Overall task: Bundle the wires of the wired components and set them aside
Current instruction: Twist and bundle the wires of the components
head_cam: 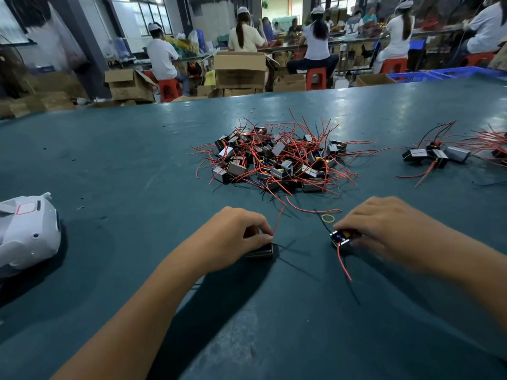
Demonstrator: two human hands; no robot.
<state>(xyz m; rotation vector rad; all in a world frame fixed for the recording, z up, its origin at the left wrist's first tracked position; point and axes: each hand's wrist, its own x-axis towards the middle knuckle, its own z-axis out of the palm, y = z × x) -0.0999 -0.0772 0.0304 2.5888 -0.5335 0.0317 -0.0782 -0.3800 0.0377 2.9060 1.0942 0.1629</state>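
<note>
Factory assembly floor, small electronics work. Big green-topped worktable (109, 160) fills the foreground; near its middle a loose pile of wired components (274, 157) w/ red and black leads, a smaller group (436, 154) toward the right edge. Beyond the far edge, rows of workers (318, 39) in white caps sit on red plastic stools (315, 78) at long benches, backs to the camera. Open cardboard cartons (240, 69) stacked on the floor btwn the rows, blue plastic crates (428, 75) at the far right corner. Large windows along the back wall.
</note>
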